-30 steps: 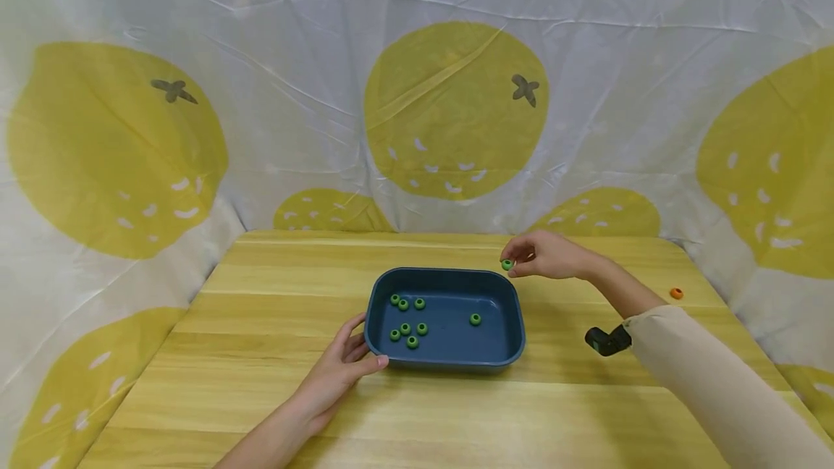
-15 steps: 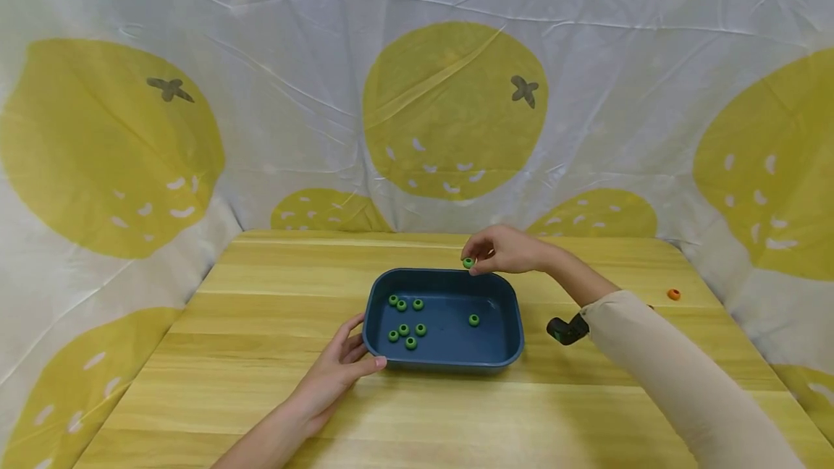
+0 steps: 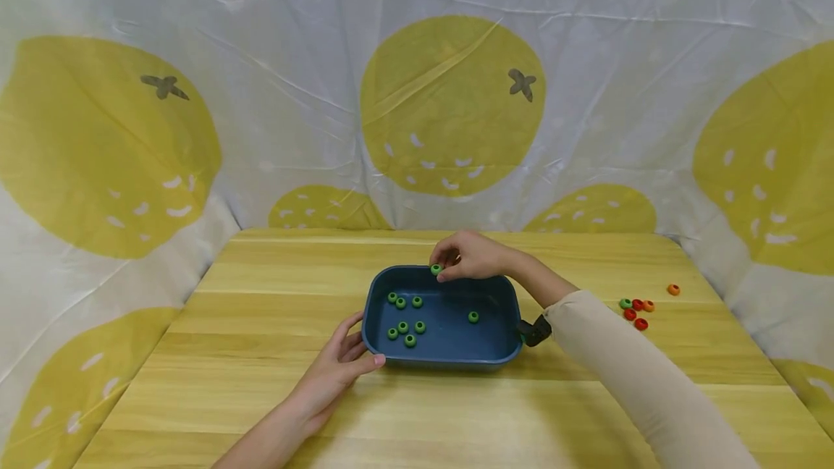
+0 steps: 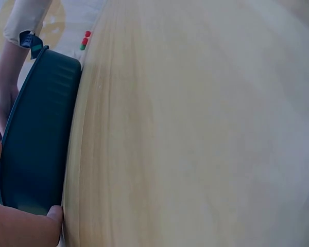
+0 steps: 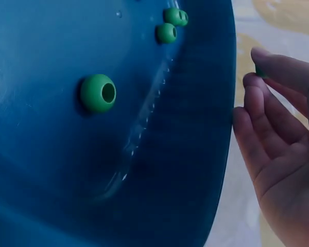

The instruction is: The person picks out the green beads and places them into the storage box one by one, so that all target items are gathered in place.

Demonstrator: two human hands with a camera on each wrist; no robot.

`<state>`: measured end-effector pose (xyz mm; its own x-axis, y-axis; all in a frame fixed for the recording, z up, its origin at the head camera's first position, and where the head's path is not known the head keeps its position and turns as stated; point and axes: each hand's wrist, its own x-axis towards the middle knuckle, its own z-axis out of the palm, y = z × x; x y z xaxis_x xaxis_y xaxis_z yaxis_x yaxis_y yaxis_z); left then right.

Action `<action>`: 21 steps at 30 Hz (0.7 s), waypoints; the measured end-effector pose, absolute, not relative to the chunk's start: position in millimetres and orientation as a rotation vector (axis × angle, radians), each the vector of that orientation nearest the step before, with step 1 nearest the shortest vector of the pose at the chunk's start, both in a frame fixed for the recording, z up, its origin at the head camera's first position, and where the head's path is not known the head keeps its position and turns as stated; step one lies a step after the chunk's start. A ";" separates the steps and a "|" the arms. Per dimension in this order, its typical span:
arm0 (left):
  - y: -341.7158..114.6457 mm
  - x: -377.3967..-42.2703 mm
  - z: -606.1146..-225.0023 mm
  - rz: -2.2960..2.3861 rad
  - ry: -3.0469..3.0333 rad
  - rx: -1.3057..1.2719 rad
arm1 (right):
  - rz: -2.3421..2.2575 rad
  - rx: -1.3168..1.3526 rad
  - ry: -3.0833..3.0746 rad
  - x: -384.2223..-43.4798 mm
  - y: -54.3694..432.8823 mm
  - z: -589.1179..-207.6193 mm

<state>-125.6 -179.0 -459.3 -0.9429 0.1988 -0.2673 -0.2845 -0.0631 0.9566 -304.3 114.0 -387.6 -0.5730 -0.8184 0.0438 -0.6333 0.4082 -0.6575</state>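
Note:
A dark blue plastic basin [image 3: 449, 362] stands on the table, with several green beads inside: a loose cluster at the left and a single bead [image 3: 473, 317] toward the right. My left hand [image 3: 335, 368] holds the basin's left end, thumb on the near rim and fingers against the side. Over the basin's far rim, my right hand [image 3: 478, 255] pinches a green bead [image 3: 436, 269] between thumb and fingertips. That bead is mostly hidden behind the thumb in the right wrist view. The single bead in the basin [image 5: 98, 93] shows its hole there.
On the right of the wooden table [image 3: 260, 295] lies a small group of red, orange and green beads, one red bead [image 3: 641, 324] nearest. An orange bead [image 3: 674, 289] lies apart behind them. A fruit-patterned curtain [image 3: 293, 93] hangs behind the table.
My right hand has moved left with the green bead, from beyond the basin's right corner to its far rim. The bead group at the right has come into view. My left hand stays.

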 end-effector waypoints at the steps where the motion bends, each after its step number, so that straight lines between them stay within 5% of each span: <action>1: -179.0 -125.8 -459.7 2.077 1.888 -0.091 | -0.932 -1.262 2.382 -304.4 113.3 -387.5; 21: -179.0 -127.4 -459.0 2.075 1.874 -0.118 | -0.953 -1.188 2.436 -300.6 138.7 -371.5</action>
